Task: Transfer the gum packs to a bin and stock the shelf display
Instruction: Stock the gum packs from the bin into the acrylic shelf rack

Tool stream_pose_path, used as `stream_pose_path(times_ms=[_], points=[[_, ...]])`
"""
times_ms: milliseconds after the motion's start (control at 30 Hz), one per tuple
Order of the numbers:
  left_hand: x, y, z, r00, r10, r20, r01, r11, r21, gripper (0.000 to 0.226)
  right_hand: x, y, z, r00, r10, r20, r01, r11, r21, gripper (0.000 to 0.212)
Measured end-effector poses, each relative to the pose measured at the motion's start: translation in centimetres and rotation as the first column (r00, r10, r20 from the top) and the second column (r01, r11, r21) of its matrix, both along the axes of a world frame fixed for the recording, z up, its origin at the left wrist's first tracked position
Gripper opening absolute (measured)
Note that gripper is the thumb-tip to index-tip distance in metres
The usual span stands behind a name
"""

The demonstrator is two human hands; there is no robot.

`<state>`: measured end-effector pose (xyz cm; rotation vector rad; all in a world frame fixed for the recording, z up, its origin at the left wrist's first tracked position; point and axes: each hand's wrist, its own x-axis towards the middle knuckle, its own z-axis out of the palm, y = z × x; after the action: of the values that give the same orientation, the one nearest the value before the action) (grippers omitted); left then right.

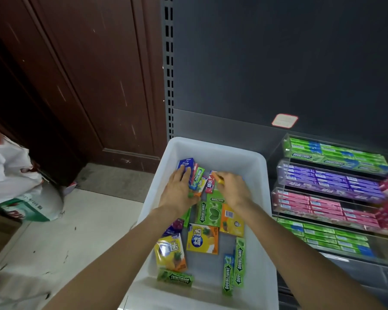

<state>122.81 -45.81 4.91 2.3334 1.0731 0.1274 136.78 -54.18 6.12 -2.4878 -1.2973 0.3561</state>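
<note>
**Both hands down in the bin among loose gum packs**

While both forearms reach forward and down into the white bin (259,220), the left hand (179,191) lies palm-down at the far end, fingers spread and curled over a cluster of upright packs, its fingertips on a blue pack (185,166). Whether it actually grips them cannot be told. The right hand (232,189), just beside it, is bent at the knuckles with the fingertips pinched on a small orange-yellow pack (218,177), next to a red pack (210,183).

Nearer the body, more gum packs lie flat and scattered on the bin floor: green Doublemint boxes (208,213), yellow pineapple boxes (203,239) and long green sticks (239,262) by the right wall.

To the right of the bin stands the clear tiered shelf display (280,173), holding rows of green, purple and pink packs. A brown door (76,74) and white bags (11,175) are at the left.
</note>
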Motion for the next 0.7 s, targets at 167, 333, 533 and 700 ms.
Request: stream_pose_path(times_ms=[167, 333, 533, 700], points=[[1.7, -0.8, 2.0, 0.967, -0.030, 0.251, 0.008, 0.996, 0.089, 0.040, 1.0, -2.5, 4.1, 0.966, -0.079, -0.247, 0.128, 0.974, 0.187, 0.019], [3.5, -2.2, 1.1, 0.960, -0.217, 0.176, 0.224, 0.974, -0.023, 0.051, 2.4, -5.1, 5.6, 0.786, -0.153, -0.599, 0.405, 0.859, 0.313, 0.019], [4.9, -4.0, -0.6, 0.865, -0.473, -0.167, 0.476, 0.879, -0.027, 0.087, 3.4, -7.7, 6.8, 0.711, -0.148, -0.687, 0.486, 0.810, 0.328, 0.027], [5.3, -4.5, -1.1, 0.819, -0.504, -0.273, 0.524, 0.852, -0.003, 0.082, 3.3, -9.3, 7.2, 0.671, -0.162, -0.724, 0.526, 0.792, 0.310, 0.034]])
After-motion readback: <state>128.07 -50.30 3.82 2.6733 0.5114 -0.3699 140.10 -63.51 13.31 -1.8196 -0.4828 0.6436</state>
